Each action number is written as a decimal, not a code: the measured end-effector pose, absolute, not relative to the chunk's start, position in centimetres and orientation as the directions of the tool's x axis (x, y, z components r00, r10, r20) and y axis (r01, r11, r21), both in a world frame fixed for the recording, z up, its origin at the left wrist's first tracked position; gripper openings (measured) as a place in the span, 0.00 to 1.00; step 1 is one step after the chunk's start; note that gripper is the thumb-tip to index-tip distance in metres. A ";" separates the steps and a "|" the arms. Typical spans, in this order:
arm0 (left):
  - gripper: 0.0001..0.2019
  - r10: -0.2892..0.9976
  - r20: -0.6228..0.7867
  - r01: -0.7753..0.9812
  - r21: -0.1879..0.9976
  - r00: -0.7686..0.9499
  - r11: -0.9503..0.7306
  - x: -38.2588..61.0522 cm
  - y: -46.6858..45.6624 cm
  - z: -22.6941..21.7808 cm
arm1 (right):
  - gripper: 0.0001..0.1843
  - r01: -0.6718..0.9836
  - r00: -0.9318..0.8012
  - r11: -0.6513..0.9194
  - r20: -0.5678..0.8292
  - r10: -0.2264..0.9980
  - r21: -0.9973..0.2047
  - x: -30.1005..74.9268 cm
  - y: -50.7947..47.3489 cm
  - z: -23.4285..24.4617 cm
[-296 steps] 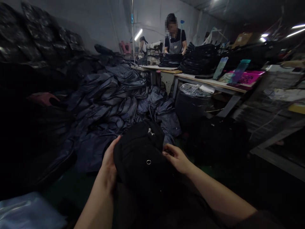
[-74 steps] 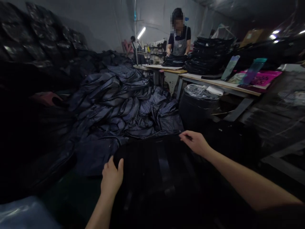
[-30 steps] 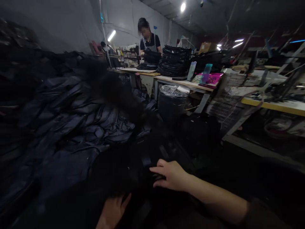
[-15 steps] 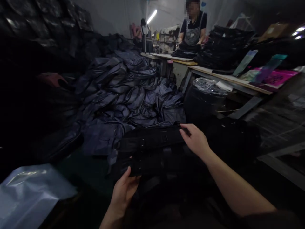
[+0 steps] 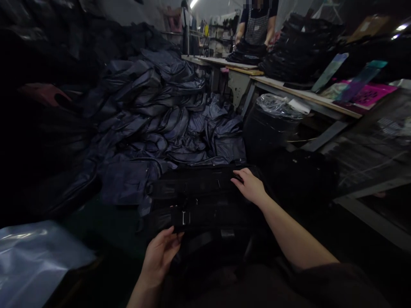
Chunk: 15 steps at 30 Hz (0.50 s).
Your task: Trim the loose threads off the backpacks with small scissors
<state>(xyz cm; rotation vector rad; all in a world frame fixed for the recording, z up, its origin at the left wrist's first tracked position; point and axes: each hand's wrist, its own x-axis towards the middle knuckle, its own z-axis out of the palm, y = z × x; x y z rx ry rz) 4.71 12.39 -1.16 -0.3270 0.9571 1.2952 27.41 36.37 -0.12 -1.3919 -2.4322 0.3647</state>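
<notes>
A black fabric backpack [image 5: 199, 188] lies across my lap, its webbing straps and a metal buckle [image 5: 184, 218] facing up. My right hand [image 5: 248, 186] grips the far edge of the backpack, with thumb and fingers around that edge. Lower down, my left hand [image 5: 159, 256] holds the near edge by a strap, with its fingers partly hidden under the bag. Much of the backpack's lower part is lost in shadow.
A large heap of dark navy nylon bags [image 5: 154, 128] rises just beyond the backpack. Right of it stand a plastic-topped black bin [image 5: 269, 124] and a worktable [image 5: 302, 94] with stacked black bags [image 5: 298, 47]. A co-worker [image 5: 257, 21] stands at the far end. Silvery plastic sheeting [image 5: 38, 261] lies lower left.
The backpack has turned from its eyelet side to its strapped side and now lies flatter across my lap. My left hand has dropped to the near edge, and my right hand holds the far edge.
</notes>
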 end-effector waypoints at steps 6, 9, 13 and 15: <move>0.09 0.615 -0.788 -0.917 0.263 -0.025 0.299 4.8 12.8 -0.9 | 0.17 0.769 -0.458 0.481 0.163 0.874 -0.420 27.7 36.5 -0.7; 0.09 0.629 -0.776 -0.910 0.293 -0.046 0.294 5.2 12.9 -0.5 | 0.17 0.763 -0.453 0.479 0.171 0.875 -0.433 27.7 36.4 -0.8; 0.06 0.543 -0.747 -0.773 0.581 -0.383 0.255 5.4 12.4 0.3 | 0.18 0.751 -0.439 0.483 0.206 0.875 -0.451 27.8 36.3 -1.0; 0.15 0.491 -0.614 -0.592 0.774 -0.618 0.223 5.1 11.8 0.7 | 0.18 0.743 -0.424 0.478 0.224 0.878 -0.468 27.8 36.2 -1.0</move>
